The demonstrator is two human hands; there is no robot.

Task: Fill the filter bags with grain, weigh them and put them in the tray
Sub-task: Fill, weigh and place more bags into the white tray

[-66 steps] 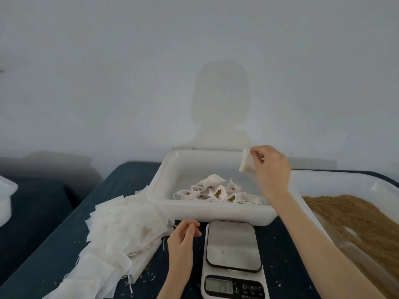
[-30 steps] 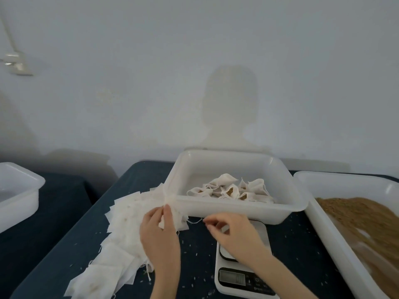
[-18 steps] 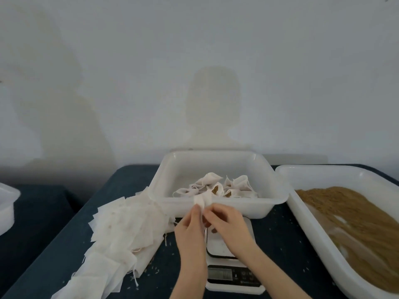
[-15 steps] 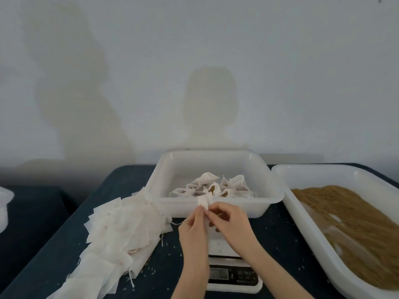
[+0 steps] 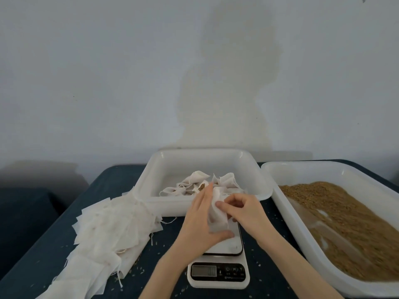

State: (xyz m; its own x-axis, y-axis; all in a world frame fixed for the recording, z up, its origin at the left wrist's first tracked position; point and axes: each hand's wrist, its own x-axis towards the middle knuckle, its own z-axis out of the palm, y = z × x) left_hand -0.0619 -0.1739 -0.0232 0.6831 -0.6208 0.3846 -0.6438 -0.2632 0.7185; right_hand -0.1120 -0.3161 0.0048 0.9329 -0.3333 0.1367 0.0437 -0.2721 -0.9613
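An empty white filter bag (image 5: 217, 214) is held between both hands above the white kitchen scale (image 5: 219, 268). My left hand (image 5: 199, 223) grips its left side, thumb under its lower edge. My right hand (image 5: 243, 209) pinches its right edge. Behind them the white tray (image 5: 151, 184) holds several filled bags (image 5: 194, 184). A heap of empty filter bags (image 5: 108, 229) lies to the left. Brown grain (image 5: 345, 216) fills the large white tub (image 5: 278, 201) on the right.
The dark blue table (image 5: 112, 180) carries scattered loose grains around the scale. A plain wall stands close behind the tray. The scale's display (image 5: 204, 271) faces me; its reading is not legible.
My right hand dropped a filled bag in the tray and came back. Both hands took a fresh bag from the heap and brought it over the scale, where it now hangs more spread out.
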